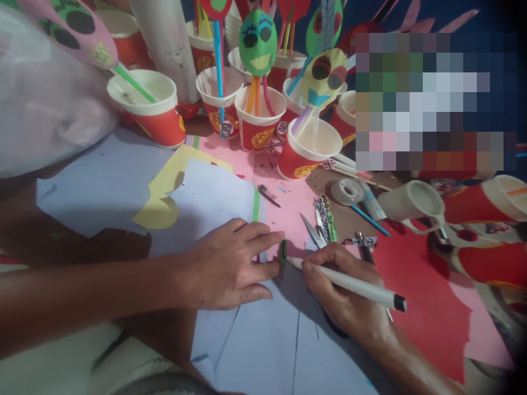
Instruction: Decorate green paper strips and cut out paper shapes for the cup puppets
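Observation:
My right hand [349,296] is closed round a white marker pen [358,282] with a black end. The pen's tip meets the edge of a small dark green strip of paper [282,251]. Flat on the blue-grey paper [263,340] lies my left hand [230,263], fingers spread, with two fingertips at the strip's left edge. Scissors [313,231] lie partly hidden under my right hand, blades showing beyond it. A small dark-tipped piece [268,195], perhaps a pen part, rests on the pink paper [288,211] ahead.
Red-and-white paper cups [261,123] with decorated paper faces on straws stand along the back. A tape roll [348,191], a grey mug [411,203] and red paper [424,307] are at right. Yellow paper [164,186] lies left, beside a whitish plastic bag [45,104].

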The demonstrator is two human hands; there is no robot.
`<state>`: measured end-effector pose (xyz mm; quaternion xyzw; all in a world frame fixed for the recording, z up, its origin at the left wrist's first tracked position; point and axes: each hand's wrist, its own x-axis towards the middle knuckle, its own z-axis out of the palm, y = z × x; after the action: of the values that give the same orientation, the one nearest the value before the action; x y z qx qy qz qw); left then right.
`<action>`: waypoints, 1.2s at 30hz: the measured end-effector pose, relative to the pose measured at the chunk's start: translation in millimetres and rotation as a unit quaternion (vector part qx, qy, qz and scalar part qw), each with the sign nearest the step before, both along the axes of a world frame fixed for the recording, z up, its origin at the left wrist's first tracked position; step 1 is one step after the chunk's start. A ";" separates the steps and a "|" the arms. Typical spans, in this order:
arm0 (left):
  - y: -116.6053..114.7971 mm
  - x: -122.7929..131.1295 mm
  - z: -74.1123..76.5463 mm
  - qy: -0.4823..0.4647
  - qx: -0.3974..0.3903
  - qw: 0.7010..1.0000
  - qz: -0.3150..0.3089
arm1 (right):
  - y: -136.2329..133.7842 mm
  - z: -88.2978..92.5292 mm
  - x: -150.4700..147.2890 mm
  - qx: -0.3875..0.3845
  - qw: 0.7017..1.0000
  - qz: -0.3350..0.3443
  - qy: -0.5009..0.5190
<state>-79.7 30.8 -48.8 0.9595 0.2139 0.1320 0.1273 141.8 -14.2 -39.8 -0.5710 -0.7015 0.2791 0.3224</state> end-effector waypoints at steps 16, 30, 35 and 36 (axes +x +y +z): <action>1.1 -0.9 -6.5 -0.045 0.014 0.999 0.003 | -2.8 1.6 -0.9 -0.015 1.000 -0.004 0.006; 2.3 -1.7 -6.0 -0.037 0.021 0.999 0.002 | -8.4 0.5 2.9 -0.025 0.996 -0.066 0.049; 2.8 -1.7 -7.2 -0.033 0.016 0.999 0.001 | -10.6 0.9 2.1 -0.012 0.996 -0.080 0.043; 2.9 -1.6 -7.1 -0.035 0.014 0.999 0.001 | -10.5 0.5 2.4 -0.008 0.997 -0.068 0.032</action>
<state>-81.3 33.8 -55.9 0.9559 0.2081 0.1687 0.1207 144.1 -24.7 -39.3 -0.6106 -0.6483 0.2800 0.3583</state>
